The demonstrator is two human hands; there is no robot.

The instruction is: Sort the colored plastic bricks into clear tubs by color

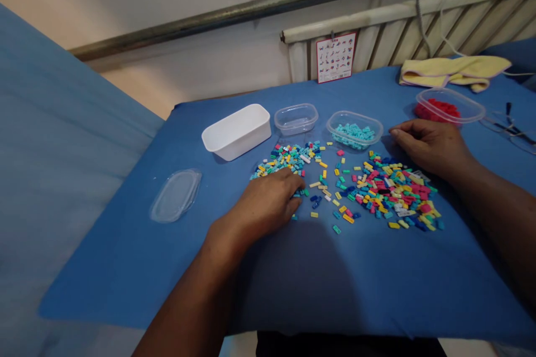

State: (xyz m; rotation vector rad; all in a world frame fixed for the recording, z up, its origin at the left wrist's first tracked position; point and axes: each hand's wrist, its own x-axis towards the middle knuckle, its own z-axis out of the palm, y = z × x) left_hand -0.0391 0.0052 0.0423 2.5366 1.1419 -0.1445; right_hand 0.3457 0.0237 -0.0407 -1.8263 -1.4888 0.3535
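Observation:
My left hand [272,195] rests on the near side of the left pile of small toy building bricks [288,157]. Its fingers curl down into the bricks, and whatever lies under them is hidden. Just right of a clear tub [355,133] of light-blue bricks hovers my right hand [433,145], thumb and fingertips drawn together. I cannot make out anything between them. Below it lies the right pile of mixed bricks [396,189], in pink, yellow, blue, green and white. Loose bricks [324,192] are scattered between the two piles.
A white box [238,133] and a clear tub [296,119] stand behind the left pile. Clear lids [176,196] lie at left. A tub of red bricks [444,109], a yellow cloth [454,71] and a dark cable [513,129] are at right. A picture card [336,58] leans against the radiator.

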